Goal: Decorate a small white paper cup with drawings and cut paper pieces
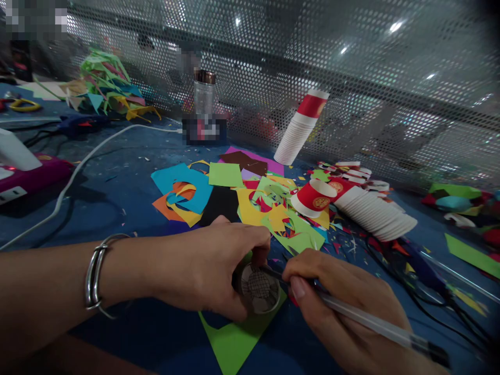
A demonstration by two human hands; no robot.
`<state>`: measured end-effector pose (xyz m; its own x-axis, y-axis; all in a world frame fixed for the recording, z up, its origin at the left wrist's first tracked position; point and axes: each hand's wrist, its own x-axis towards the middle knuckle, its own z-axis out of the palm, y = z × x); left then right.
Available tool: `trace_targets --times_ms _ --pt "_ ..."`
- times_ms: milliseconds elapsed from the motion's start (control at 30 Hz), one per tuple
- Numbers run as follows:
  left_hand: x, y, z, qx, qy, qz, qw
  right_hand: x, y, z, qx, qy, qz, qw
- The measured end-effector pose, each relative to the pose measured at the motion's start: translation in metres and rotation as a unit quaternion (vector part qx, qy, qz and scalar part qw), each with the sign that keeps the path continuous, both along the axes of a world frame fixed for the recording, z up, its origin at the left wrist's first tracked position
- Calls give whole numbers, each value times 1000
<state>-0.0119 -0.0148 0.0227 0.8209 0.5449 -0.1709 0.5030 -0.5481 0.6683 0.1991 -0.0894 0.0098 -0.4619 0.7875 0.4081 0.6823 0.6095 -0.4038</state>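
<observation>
Under the round disc (261,289), which has a grid-like pattern on its face, a green paper sheet (230,351) lies on the blue table (167,344). At the disc's left side, the left hand (199,263) grips it, thumb and fingers parted to about its width and curved round its edge; a silver bracelet (96,273) circles that wrist. At the disc's right, the right hand (344,297) has its fingers closed on a pen (363,316), the writing end reaching the disc's upper right rim; whether the tip touches, I cannot tell. Well to the disc's right lies a blue tool (425,271) with a black cord. Beyond the disc spread coloured paper pieces, among them a turquoise sheet (195,185) to its left. Past the disc on the right are a red-and-white paper cup (314,198) and a stack of cups (373,211) on its side. Farther beyond the disc stand a taller cup stack (299,133) and a brown-capped jar (203,96), before a perforated metal screen (250,57).
</observation>
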Motion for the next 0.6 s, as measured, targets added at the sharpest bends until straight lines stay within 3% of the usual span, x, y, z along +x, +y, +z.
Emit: trace_targets --times_ms 133,600 --pt "-2 1 -3 18 -34 -5 999 1 1 -2 10 7 3 1000" --pt "-1 0 1 -8 -8 6 1000 1 -1 1 5 -5 -2 1000"
